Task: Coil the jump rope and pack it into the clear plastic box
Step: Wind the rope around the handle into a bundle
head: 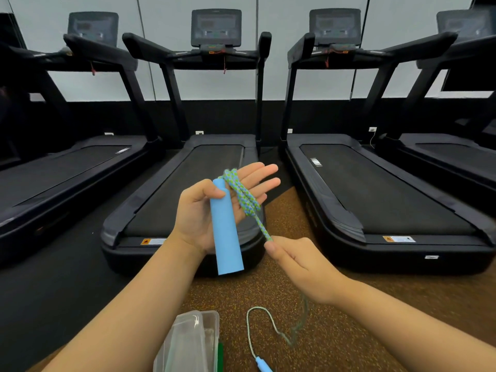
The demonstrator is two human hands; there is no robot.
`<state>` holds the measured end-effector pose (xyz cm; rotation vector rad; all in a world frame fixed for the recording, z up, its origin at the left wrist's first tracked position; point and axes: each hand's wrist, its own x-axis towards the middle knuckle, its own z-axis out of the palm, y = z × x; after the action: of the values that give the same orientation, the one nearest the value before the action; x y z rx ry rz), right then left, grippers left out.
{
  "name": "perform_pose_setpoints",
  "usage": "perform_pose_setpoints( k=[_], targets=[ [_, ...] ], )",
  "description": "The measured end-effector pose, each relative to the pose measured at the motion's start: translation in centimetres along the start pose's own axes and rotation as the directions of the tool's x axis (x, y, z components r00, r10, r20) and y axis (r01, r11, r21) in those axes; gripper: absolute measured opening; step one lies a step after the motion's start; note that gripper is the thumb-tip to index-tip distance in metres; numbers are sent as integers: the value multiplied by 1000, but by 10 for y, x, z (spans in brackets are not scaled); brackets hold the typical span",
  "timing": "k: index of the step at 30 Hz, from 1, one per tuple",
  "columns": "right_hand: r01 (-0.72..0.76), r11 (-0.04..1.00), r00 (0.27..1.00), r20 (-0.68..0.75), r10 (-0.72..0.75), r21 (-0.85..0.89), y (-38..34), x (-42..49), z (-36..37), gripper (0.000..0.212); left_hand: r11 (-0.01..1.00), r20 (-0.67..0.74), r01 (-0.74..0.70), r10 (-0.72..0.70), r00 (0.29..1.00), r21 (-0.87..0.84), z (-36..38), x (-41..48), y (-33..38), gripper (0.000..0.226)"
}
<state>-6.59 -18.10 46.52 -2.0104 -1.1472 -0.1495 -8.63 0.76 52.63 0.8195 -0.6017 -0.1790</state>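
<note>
My left hand is raised palm up, its thumb pinning a light blue foam jump-rope handle that points down toward me. Blue-green braided rope loops a few times over the left palm and fingers. My right hand pinches the rope just below those loops. The slack rope hangs down and curls on the floor to the second blue handle at the bottom edge. The clear plastic box lies on the floor, bottom centre-left.
Speckled brown rubber floor lies under me, with black flooring to the left. Several black treadmills stand in a row right in front, against a pale wall. A thin green item rests beside the box.
</note>
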Motion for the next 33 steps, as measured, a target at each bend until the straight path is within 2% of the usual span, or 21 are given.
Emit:
perform_pose_setpoints(
  k=[4, 8, 10, 12, 15, 18, 20, 21, 23, 26, 29, 30, 33],
  targets=[
    [-2, 1000, 1000, 23, 2, -27, 3, -11, 2, 39, 1000, -85, -16, 19, 996, 26, -15, 0, -2, 88],
    [27, 990, 996, 91, -14, -140, 2, -19, -1, 37, 994, -197, 47, -28, 980, 94, -31, -1, -5, 92],
    [77, 966, 991, 126, -47, -249, 2, -18, -7, 36, 975, -248, 119, -69, 966, 189, -37, -2, -9, 91],
    [149, 923, 980, 177, -90, -354, -1, -16, -14, 34, 902, -291, 216, -107, 951, 374, -39, -3, -13, 86],
    [236, 850, 960, 247, -130, -471, -5, -10, -25, 34, 628, -297, 370, -223, 928, 685, -32, -3, -18, 85],
    [279, 799, 949, 279, -146, -532, -9, -4, -38, 34, 258, -282, 367, -313, 907, 894, -23, -2, -20, 71],
    [291, 774, 949, 270, -161, -562, -12, 0, -48, 32, -11, -301, 313, -313, 901, 950, -15, -2, -21, 41],
    [294, 764, 951, 254, -175, -574, -13, 3, -54, 32, -105, -317, 299, -305, 898, 948, -10, -3, -21, 32],
    [292, 750, 955, 221, -197, -593, -15, 9, -67, 36, -198, -299, 245, -317, 900, 949, 2, -3, -21, 27],
    [317, 708, 948, 193, -252, -631, -17, 18, -81, 43, -208, -219, 150, -368, 904, 967, 19, -4, -22, 32],
    [313, 709, 947, 148, -286, -632, -20, 24, -88, 42, -155, -212, 161, -421, 882, 975, 17, -7, -25, 27],
    [292, 737, 954, 133, -268, -609, -20, 26, -88, 44, -87, -201, 181, -446, 872, 980, 16, -8, -26, 25],
    [202, 888, 979, 82, -185, -412, -13, 33, -87, 48, 228, -106, 259, -522, 846, 938, 19, -12, -26, 55]
  ],
)
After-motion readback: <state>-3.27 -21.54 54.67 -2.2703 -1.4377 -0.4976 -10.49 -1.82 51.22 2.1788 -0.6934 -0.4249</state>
